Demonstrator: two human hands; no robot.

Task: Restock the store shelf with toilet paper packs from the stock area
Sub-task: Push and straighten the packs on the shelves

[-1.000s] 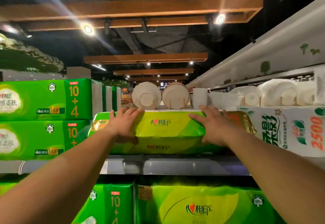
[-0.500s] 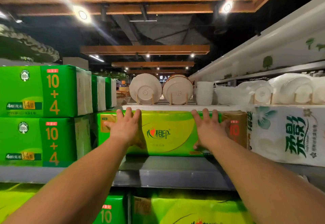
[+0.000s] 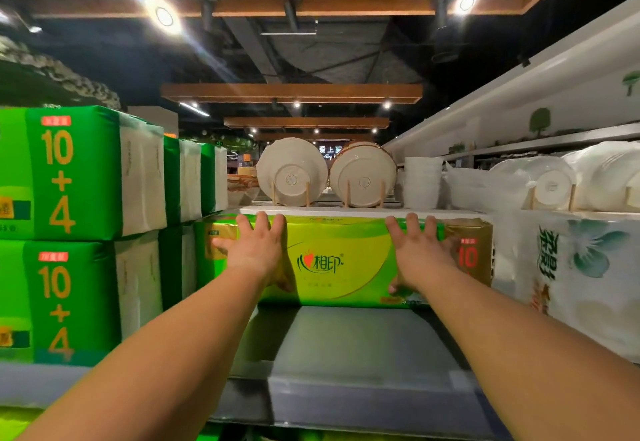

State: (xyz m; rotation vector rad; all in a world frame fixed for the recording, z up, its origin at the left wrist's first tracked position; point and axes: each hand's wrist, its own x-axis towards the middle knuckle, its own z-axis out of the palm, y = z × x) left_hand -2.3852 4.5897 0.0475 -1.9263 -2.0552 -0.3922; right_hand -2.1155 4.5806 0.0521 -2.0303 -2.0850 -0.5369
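A yellow-green toilet paper pack (image 3: 339, 260) lies lengthwise far back on the grey metal shelf (image 3: 346, 354), between green packs on its left and a white pack on its right. My left hand (image 3: 258, 253) rests flat on the pack's front near its left end, fingers spread and reaching its top edge. My right hand (image 3: 419, 253) lies flat the same way near the right end. Neither hand wraps around the pack. Both forearms stretch forward over the shelf.
Green "10+4" packs (image 3: 69, 177) are stacked two high on the left. A white floral pack (image 3: 571, 267) stands on the right. Above the pack, a white board carries plates on stands (image 3: 292, 172) and stacked cups (image 3: 420, 180). Bare shelf surface lies in front of the pack.
The pack has slid from the shelf's front edge deep into the gap between its neighbours. My hands went from gripping its top to lying flat on its front face.
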